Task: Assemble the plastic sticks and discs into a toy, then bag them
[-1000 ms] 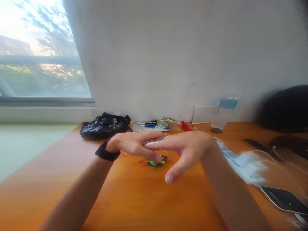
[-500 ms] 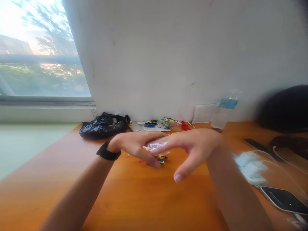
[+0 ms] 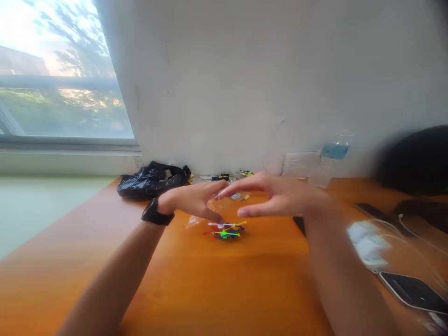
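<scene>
A small heap of colourful plastic pieces [image 3: 226, 232], white, green, yellow, red and blue with thin pointed arms, lies on the wooden table. Just above and behind it is my left hand [image 3: 194, 200], its thumb and index finger apart and the thumb tip close to the white piece. From the right comes my right hand [image 3: 280, 196], thumb and fingers spread, its fingertips close to those of my left hand. Clear plastic film [image 3: 193, 220] shows beneath my left hand, partly hidden by it; whether a finger touches it I cannot tell.
Behind my left hand is a black plastic bag [image 3: 150, 181]. Small items [image 3: 220, 178] lie along the wall. At the right are a bottle with a blue label [image 3: 331, 158], white chargers with cables [image 3: 367, 240], a phone-like device [image 3: 415, 291] and a dark rounded object [image 3: 416, 158].
The clear film between my hands has shifted back and left. The coloured pieces now show in the open below my hands. My right hand has risen and turned, its thumb swinging up and left.
</scene>
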{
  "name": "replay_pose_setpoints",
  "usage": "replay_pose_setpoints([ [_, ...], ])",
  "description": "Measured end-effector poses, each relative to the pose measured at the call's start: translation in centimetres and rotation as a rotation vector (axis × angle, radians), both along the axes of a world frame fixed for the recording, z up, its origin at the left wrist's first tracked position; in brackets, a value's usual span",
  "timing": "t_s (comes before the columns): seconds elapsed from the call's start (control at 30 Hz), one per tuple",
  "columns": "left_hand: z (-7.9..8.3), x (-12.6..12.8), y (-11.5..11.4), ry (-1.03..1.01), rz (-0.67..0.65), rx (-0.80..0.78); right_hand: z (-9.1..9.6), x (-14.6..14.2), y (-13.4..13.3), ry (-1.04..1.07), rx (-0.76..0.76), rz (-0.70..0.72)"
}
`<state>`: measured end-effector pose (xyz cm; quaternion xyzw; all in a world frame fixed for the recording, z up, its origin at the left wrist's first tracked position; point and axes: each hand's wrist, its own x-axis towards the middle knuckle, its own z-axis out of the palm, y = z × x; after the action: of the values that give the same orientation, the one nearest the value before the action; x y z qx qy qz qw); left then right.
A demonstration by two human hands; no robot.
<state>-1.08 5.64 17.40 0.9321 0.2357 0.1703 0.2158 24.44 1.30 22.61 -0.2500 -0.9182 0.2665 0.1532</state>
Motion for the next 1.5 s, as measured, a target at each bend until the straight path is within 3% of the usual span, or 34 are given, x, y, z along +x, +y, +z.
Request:
replay_pose_setpoints([
  [0.13, -1.1, -2.1, 2.4, 0.149, 0.224, -0.108, -0.6, 0.7, 1.9, 0.173, 0.040, -0.287],
  [0.2, -1.9, -3.3, 3.7, 0.154, 0.300, -0.167, -1.5, 1.2, 3.7, 0.166, 0.048, -0.358],
  [0.37, -4.2, -5.1, 6.3, 0.161, 0.340, -0.221, -5.5, 1.5, 8.5, -0.249, -0.096, -0.214],
  [0.53, -4.8, -5.1, 6.5, 0.200, 0.334, -0.271, -9.5, -0.2, 11.2, -0.613, -0.184, -0.221],
  [0.83, -3.9, -4.8, 5.6, 0.200, 0.292, -0.281, -10.8, -2.0, 11.0, -0.641, -0.267, -0.135],
  [1.17, -2.5, -4.6, 4.7, 0.138, 0.231, -0.297, -13.1, -2.6, 12.1, -0.676, -0.243, -0.169],
  [1.5, -2.2, -5.1, 4.6, 0.139, 0.266, -0.267, -13.6, -3.1, 11.8, -0.619, -0.158, -0.207],
])
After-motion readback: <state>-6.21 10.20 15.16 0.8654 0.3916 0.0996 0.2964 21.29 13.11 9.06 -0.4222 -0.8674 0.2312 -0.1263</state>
